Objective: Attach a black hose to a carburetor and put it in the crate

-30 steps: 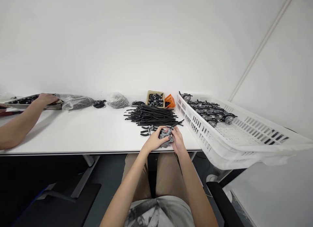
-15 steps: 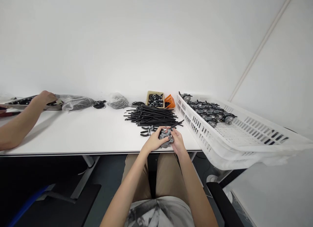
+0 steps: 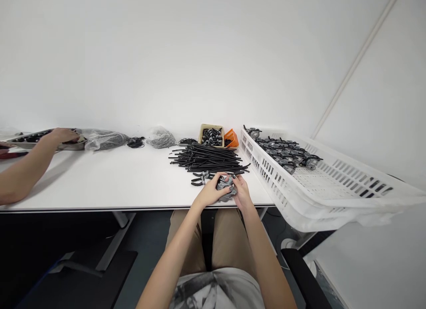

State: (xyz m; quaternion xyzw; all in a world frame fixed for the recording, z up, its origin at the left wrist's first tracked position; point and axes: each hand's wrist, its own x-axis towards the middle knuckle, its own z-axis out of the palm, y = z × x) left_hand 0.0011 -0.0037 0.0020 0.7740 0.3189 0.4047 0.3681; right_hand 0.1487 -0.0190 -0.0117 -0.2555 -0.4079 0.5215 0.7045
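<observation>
Close to the table's front edge, my left hand [image 3: 210, 192] is closed around a grey plastic part [image 3: 225, 196], its thumb across the front. My right hand [image 3: 242, 192] pinches the right side of the same part, fingertips at its upper edge. Fingers cover much of it, so its exact kind cannot be made out. Just left of my hands lies a small grey piece with black tubes [image 3: 201, 178] on it. Right behind them is a pile of black tubes [image 3: 206, 157].
A white slatted crate [image 3: 282, 189] at the right holds several grey parts with black tubes [image 3: 286, 151]. Behind the pile stand a beige bin [image 3: 200, 136] and an orange basket [image 3: 231, 136]. At the far left, a co-worker's hand [image 3: 65, 135] reaches into a metal tray [image 3: 33, 144].
My right fingers have shifted down slightly, and the black tube end that angled up beside them no longer shows there. The co-worker's hand has dipped lower into the tray.
</observation>
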